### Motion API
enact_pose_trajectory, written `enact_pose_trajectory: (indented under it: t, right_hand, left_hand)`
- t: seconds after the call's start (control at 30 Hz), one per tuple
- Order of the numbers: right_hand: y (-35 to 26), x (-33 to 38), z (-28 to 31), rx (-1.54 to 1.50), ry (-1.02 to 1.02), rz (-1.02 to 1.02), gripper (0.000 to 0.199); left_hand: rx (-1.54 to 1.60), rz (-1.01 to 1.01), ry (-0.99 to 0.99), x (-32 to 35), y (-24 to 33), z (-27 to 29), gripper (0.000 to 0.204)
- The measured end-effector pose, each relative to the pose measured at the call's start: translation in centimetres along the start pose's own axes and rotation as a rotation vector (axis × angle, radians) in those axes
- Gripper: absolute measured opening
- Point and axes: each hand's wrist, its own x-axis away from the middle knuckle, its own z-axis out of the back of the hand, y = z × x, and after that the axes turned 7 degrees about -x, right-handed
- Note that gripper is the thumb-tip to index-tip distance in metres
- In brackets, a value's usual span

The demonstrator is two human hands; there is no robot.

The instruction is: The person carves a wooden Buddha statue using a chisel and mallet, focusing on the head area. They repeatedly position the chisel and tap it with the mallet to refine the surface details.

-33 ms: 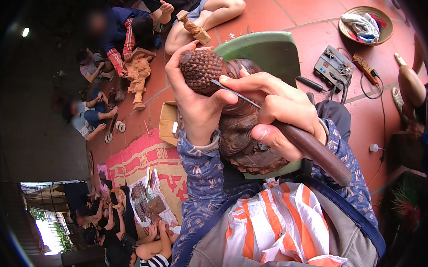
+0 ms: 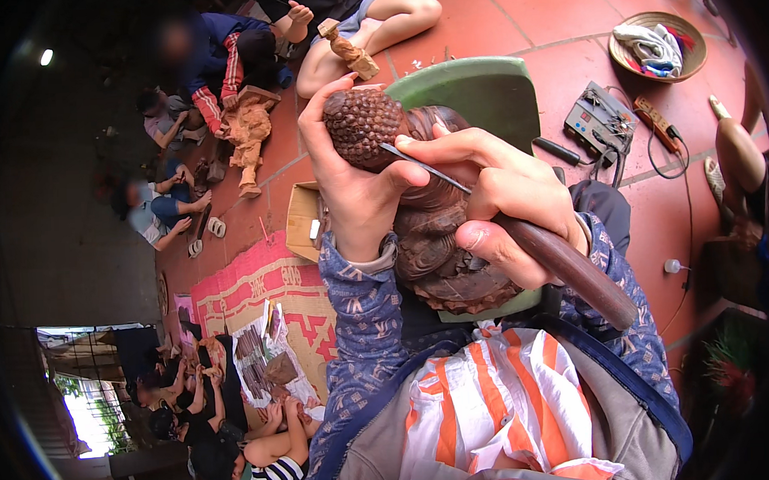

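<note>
A dark brown wooden Buddha statue (image 2: 427,238) lies tilted in front of me, its head (image 2: 361,125) covered in rows of small round curls. My left hand (image 2: 359,198) wraps around that head, fingers along its far left side and thumb towards the neck. In my right hand (image 2: 519,187) is a carving chisel (image 2: 575,275) with a thin metal blade and a long dark wooden handle. The blade's tip touches the lower edge of the curls, close to my left thumb. My right fingers partly cover the statue's body.
Behind the statue is a green plastic chair (image 2: 481,86). To the right are a grey control box (image 2: 600,117), a power strip (image 2: 657,123) with cables, and a basket of cloths (image 2: 658,48). At left lie a cardboard box (image 2: 303,219) and patterned mat (image 2: 258,284); several people sit carving.
My right hand and the chisel handle have shifted very slightly right. The blade tip stays at the curls, and my left hand holds its place.
</note>
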Motion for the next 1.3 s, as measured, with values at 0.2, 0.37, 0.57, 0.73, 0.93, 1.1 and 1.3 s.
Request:
enact_pose_trajectory:
  t: [0.2, 0.37, 0.57, 0.73, 0.93, 1.1, 1.3]
  right_hand:
    - [-0.5, -0.4, 0.2, 0.011, -0.016, -0.03, 0.024]
    - [-1.5, -1.1, -0.4, 0.097, 0.009, -0.042, 0.023]
    - [-1.7, -0.9, -0.6, 0.091, 0.055, -0.079, 0.024]
    - [-2.0, -1.3, -0.3, 0.051, 0.051, -0.118, 0.025]
    - [-1.9, -1.2, -0.9, 0.116, 0.066, -0.073, 0.024]
    - [-2.4, -1.0, -2.1, 0.244, 0.092, -0.033, 0.025]
    - [-0.6, 0.5, -3.2, 0.257, 0.233, 0.128, 0.022]
  left_hand:
    - [0.019, 0.008, 0.0, 0.1, -0.1, 0.0, 0.105]
    - [0.012, 0.013, -0.006, 0.0, 0.1, 0.0, 0.104]
    - [0.016, 0.014, -0.013, -0.1, 0.1, 0.0, 0.104]
    - [0.001, 0.001, 0.004, 0.1, -0.3, 0.1, 0.104]
    - [0.1, 0.077, 0.007, 0.2, 0.7, -0.3, 0.102]
    - [0.158, 0.106, -0.02, 0.3, 0.5, -0.1, 0.102]
    - [-0.009, 0.008, 0.003, 0.0, -0.2, 0.1, 0.106]
